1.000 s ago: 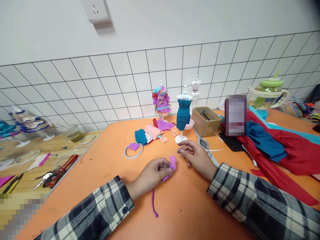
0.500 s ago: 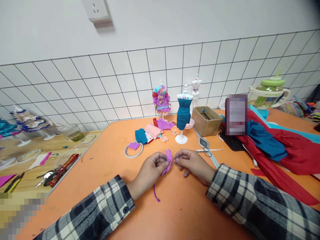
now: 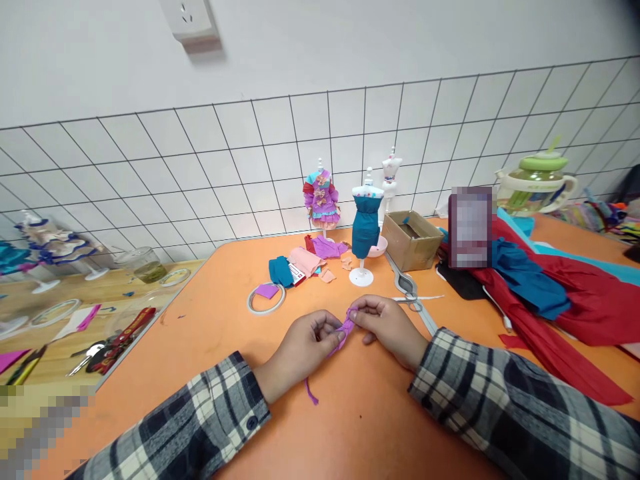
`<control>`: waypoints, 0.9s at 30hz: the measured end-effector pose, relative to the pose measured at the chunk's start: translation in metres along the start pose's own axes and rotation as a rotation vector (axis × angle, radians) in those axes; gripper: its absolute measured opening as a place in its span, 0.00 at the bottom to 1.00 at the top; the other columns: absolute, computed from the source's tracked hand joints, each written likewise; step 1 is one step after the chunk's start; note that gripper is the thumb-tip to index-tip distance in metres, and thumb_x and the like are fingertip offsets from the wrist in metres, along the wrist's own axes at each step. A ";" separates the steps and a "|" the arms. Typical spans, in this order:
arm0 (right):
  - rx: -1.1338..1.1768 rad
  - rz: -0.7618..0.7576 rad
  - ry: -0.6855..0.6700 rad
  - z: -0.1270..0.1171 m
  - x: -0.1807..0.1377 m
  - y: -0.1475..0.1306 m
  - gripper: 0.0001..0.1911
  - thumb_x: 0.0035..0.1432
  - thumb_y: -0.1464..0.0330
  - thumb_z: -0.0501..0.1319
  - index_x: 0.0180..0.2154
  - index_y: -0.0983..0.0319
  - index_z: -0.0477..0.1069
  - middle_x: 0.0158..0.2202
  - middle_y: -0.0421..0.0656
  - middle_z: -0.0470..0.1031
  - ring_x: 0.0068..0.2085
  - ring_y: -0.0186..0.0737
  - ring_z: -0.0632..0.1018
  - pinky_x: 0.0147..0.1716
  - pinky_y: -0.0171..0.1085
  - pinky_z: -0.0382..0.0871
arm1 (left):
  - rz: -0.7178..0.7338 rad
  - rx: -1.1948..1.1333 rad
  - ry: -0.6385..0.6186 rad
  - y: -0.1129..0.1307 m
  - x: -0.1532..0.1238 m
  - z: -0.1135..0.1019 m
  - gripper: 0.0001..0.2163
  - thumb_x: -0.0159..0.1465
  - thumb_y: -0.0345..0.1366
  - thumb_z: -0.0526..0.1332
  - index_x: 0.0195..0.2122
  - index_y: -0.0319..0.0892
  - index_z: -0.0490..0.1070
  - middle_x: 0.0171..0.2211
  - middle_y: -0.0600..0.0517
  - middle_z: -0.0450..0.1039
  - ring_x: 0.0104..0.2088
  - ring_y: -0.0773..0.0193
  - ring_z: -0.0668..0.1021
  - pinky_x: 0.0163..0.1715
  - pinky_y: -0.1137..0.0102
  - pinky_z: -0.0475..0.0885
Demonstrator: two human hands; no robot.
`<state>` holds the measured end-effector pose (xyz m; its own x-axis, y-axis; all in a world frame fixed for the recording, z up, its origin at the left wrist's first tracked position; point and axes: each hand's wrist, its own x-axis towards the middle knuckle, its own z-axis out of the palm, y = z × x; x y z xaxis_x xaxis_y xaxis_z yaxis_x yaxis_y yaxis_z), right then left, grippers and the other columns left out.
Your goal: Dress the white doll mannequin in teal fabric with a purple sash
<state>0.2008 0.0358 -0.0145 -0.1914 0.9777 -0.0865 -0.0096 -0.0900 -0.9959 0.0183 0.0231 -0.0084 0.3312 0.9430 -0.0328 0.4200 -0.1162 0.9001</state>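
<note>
Between my two hands is a small crumpled piece of purple crepe paper [image 3: 345,329], held just above the orange table. My left hand [image 3: 311,339] pinches its lower end between thumb and fingers. The upper end is gripped by the fingertips of my right hand [image 3: 385,324]. A thin twisted purple strip [image 3: 311,392] hangs below my left hand; whether it joins the piece is hidden. Beyond my hands stands a small white dress form [image 3: 368,227] wrapped in a teal dress. A roll of tape [image 3: 250,304] lies to the left, with a purple paper square [image 3: 267,291] on it.
At the back stand a form in a purple ruffled dress [image 3: 321,200] and a bare white form [image 3: 391,173]. To the right are a cardboard box [image 3: 413,243], scissors [image 3: 413,299], a propped phone [image 3: 471,230], red paper [image 3: 590,300] and a teapot [image 3: 537,187].
My right hand, apart from the purple paper before, has moved left and taken hold of its upper end. The paper is now narrower and stretched between both hands.
</note>
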 end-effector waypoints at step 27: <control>-0.415 -0.947 0.003 -0.010 -0.007 -0.008 0.06 0.59 0.74 0.62 0.32 0.58 0.75 0.34 0.43 0.77 0.37 0.37 0.78 0.35 0.35 0.72 | 0.636 0.445 0.408 -0.004 -0.009 -0.018 0.21 0.60 0.24 0.58 0.54 0.45 0.64 0.36 0.53 0.73 0.36 0.63 0.74 0.39 0.68 0.68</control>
<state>0.2120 0.0312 -0.0059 -0.2792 0.6141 0.7382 0.1845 0.7887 -0.5864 -0.0017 0.0208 -0.0037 0.3225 0.6860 0.6522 0.5773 -0.6886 0.4388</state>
